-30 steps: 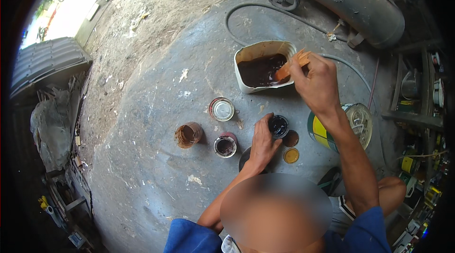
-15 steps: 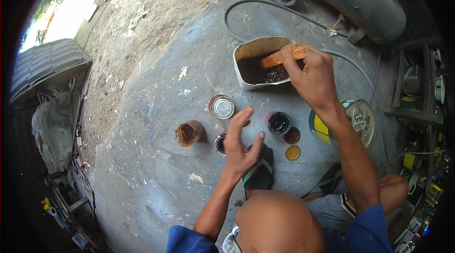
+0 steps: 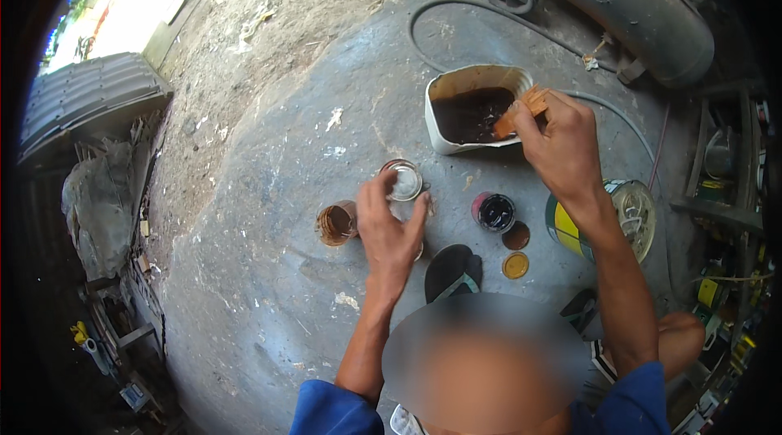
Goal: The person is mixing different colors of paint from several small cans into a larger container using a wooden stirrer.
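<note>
My right hand (image 3: 566, 150) pinches a flat orange-brown wooden stick (image 3: 504, 124). The stick's lower end dips into dark liquid (image 3: 468, 116) in a cut-open whitish container (image 3: 438, 138), near its right side. My left hand (image 3: 386, 231) has its thumb and fingers spread at the near side of a small can with a silvery top (image 3: 406, 182); whether it touches the can I cannot tell. Left of that hand is a brown-stained open can (image 3: 336, 225). An open jar of black liquid (image 3: 495, 213) stands to its right. Another small can is almost wholly hidden beneath the left hand.
Two small round lids, one brown (image 3: 516, 235) and one yellow (image 3: 515, 265), lie by the jar. A yellow-and-dark bucket (image 3: 564, 227) stands beneath my right forearm. Behind the container run a grey hose (image 3: 414, 32) and a wheeled tank (image 3: 627, 11). A sandal (image 3: 444, 272) rests nearby.
My left hand has moved forward and slightly left to the silver-topped can. The stick has shifted toward the container's right side and stands steeper. The whole view has shifted slightly.
</note>
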Demonstrator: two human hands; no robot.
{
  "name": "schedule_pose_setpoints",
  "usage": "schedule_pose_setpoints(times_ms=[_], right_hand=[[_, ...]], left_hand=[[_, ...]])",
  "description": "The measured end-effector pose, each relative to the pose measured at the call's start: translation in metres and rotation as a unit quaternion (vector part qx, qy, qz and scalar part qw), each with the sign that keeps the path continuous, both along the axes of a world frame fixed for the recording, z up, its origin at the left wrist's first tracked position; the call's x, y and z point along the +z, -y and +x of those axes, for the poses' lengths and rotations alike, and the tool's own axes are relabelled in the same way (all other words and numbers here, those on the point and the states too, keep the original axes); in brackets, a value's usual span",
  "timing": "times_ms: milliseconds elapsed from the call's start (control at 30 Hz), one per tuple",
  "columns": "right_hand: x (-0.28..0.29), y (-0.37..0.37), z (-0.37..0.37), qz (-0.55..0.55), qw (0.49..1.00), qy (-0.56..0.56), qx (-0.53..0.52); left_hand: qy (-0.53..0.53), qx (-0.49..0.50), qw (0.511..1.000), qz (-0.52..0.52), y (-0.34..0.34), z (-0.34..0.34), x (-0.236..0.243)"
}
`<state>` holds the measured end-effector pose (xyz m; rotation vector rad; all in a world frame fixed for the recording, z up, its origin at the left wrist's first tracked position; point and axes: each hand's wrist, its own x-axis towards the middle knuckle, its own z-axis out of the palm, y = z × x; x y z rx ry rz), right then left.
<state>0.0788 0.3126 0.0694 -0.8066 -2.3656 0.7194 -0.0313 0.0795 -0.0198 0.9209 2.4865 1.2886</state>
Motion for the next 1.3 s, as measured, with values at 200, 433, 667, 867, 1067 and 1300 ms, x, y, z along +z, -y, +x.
schedule_pose_setpoints(times_ms=[200, 433, 667, 867, 1067, 1300], right_hand=[[0.002, -0.006, -0.006, -0.026, 0.997, -0.069, -0.001], [0.006, 0.007, -0.009, -0.012, 1.0, -0.008, 0.021], [0.003, -0.004, -0.003, 0.041, 0.999, 0.026, -0.025], [0.005, 0.006, -0.012, -0.047, 0.997, -0.048, 0.031], [0.007, 0.005, -0.004, 0.016, 0.999, 0.041, -0.014], [0.004, 0.002, -0.013, 0.007, 0.999, -0.041, 0.011]], left_hand=[[-0.061, -0.035, 0.992, -0.102, 0.01, -0.012, -0.007], [-0.046, -0.048, 0.997, -0.049, -0.01, -0.004, -0.007], [0.247, -0.014, 0.958, 0.147, -0.01, 0.0, -0.001], [0.734, -0.074, 0.394, 0.547, -0.001, -0.004, 0.009], [0.722, -0.087, 0.431, 0.534, 0.001, 0.002, 0.016], [0.683, -0.169, 0.55, 0.45, 0.003, 0.006, 0.019]])
